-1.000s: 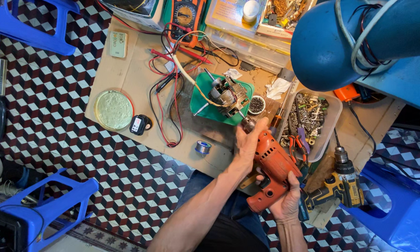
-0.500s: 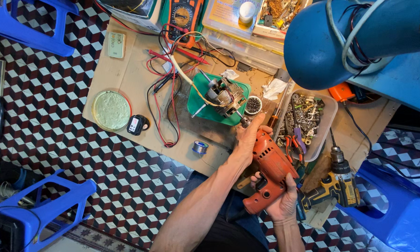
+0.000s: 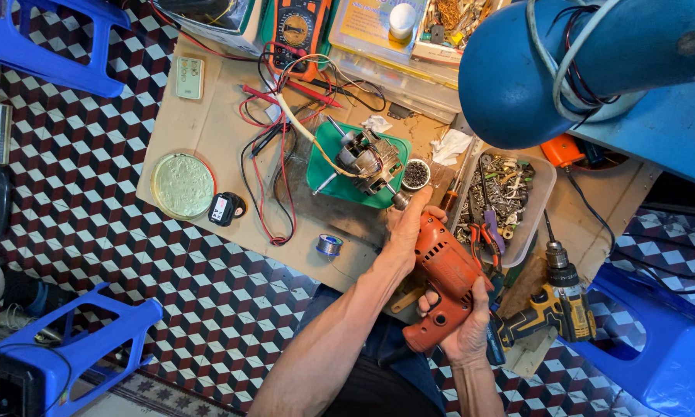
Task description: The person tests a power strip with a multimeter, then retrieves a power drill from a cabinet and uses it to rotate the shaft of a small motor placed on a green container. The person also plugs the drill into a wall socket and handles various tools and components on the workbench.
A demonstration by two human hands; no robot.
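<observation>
An orange electric drill lies across both my hands over the edge of a low wooden board. My left hand wraps the drill's front body just behind the chuck. My right hand grips the handle at the rear. The chuck tip points up-left, next to a small electric motor with wires that rests on a green tray. Whether the chuck touches the motor shaft I cannot tell.
A clear tray of tools and screws sits right of the drill, a yellow cordless drill below it. A solder spool, a round green lid, a multimeter, blue stools and a blue lamp head surround the board.
The drill and both hands have shifted slightly up toward the motor. The view has tilted a little; the grip is unchanged.
</observation>
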